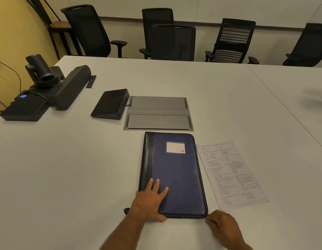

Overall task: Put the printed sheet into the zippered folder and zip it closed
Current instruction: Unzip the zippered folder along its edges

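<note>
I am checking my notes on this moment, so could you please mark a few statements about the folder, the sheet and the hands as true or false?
1. The zippered folder lies closed on the table. True.
2. The printed sheet is already inside the folder. False: it lies on the table to the right of the folder.
3. The left hand rests flat on the folder's near left part. True.
4. The right hand holds the sheet. False: it is at the folder's near right corner, off the sheet.
5. The folder's cover is red. False: it is blue with a black spine.
</note>
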`<state>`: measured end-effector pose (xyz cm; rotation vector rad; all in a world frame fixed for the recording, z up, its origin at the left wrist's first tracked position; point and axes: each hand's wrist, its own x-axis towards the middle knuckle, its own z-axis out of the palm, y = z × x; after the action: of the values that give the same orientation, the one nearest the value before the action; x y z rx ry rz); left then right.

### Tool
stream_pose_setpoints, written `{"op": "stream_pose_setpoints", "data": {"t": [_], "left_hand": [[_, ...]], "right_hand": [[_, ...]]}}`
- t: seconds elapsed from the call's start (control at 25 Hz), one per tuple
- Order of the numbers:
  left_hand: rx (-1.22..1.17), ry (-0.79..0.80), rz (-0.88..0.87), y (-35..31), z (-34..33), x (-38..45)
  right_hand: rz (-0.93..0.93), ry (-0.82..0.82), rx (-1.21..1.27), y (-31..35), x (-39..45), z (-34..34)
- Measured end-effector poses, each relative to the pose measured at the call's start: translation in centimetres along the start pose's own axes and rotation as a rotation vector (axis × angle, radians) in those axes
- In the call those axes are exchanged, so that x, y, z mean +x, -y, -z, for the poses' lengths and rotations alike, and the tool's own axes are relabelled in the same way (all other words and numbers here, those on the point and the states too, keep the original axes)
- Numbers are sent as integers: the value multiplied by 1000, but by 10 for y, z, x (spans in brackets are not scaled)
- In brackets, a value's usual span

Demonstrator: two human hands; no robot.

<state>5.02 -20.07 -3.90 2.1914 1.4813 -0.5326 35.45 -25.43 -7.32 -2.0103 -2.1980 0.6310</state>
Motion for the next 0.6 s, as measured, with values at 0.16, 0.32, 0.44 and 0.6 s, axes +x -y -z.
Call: {"op": "stream_pose_setpoints", "data": {"t": [0.16,0.32,0.44,0.6], "left_hand": [[10,-2,-3,-1,-1,2],[4,-4,8,-2,-1,2],[5,-3,13,-3,-1,2],[2,-5,17,-3,-2,3]], "right_hand": [[9,13,-2,15,-5,-5],[0,30,13,37,-7,-14],[-11,7,9,49,-8,-14],[-24,23,86,60,-8,-18]]}}
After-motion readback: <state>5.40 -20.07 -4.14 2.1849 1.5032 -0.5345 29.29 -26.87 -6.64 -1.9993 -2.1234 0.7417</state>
